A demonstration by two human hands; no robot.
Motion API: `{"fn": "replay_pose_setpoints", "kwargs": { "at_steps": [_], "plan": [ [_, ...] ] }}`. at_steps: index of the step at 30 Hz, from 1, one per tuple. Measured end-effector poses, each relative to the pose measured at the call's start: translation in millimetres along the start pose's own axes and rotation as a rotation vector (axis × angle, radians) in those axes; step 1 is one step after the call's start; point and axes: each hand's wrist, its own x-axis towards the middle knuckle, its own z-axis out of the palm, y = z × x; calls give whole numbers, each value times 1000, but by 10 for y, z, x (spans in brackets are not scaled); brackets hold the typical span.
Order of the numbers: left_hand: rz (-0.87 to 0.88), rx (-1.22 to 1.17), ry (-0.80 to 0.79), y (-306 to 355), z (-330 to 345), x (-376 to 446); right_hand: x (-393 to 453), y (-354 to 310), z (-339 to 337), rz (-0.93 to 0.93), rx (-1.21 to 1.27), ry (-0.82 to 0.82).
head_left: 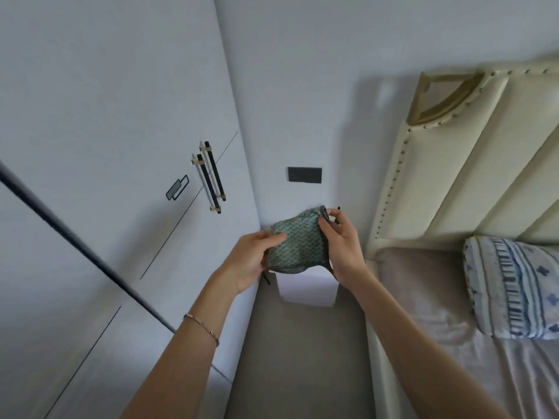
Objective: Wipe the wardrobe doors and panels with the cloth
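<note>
i hold the cloth up in front of me with both hands, in the gap between the wardrobe and the bed. it is a green waffle-textured cloth with a dark dotted edge, and it is not touching the wardrobe. my left hand grips its left side, thumb lying across the front of the fabric and the other fingers curled behind it. my right hand pinches the upper right corner between thumb and fingertips, the rest of that edge running down along my palm. a thin bracelet sits on my left wrist.

the wardrobe stands to my left, pale doors shut, with a pair of dark bar handles side by side near the seam and a small rectangular plate just left of them. a dark pole slants across the lower doors. on the wall straight ahead is a dark switch panel, above the cloth. below the cloth a small white bedside cabinet stands against the wall. to my right is the cream padded headboard with studs along its rim, and a blue patterned pillow lying on the bed sheet.
</note>
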Motion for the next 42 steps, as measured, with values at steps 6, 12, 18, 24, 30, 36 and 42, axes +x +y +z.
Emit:
{"fn": "replay_pose_setpoints", "kwargs": {
  "at_steps": [6, 12, 18, 24, 30, 36, 42],
  "plan": [
    [-77, -97, 5, -33, 50, 948, 862, 351, -69, 133, -66, 3],
    [-163, -12, 129, -442, -135, 2128, 1825, 909, -266, 378, -73, 93],
    [-372, -3, 85, -1245, -464, 3542, 2763, 1888, -535, 530, -218, 158],
    [-397, 161, 120, -2075, -638, 4727, 3519, 3002, -809, 525, -590, 242],
    [-387, 226, 100, -3094, -770, 6052, 4368, 4200, -1189, 537, -735, 155],
    [-196, 623, 193, -3991, -893, 6916, 5033, 5285, -1597, 411, -964, 9],
    [-122, 1052, 120, -4331, -973, 7226, 5220, 5738, -1727, 400, -1260, -78]
  ]
}}
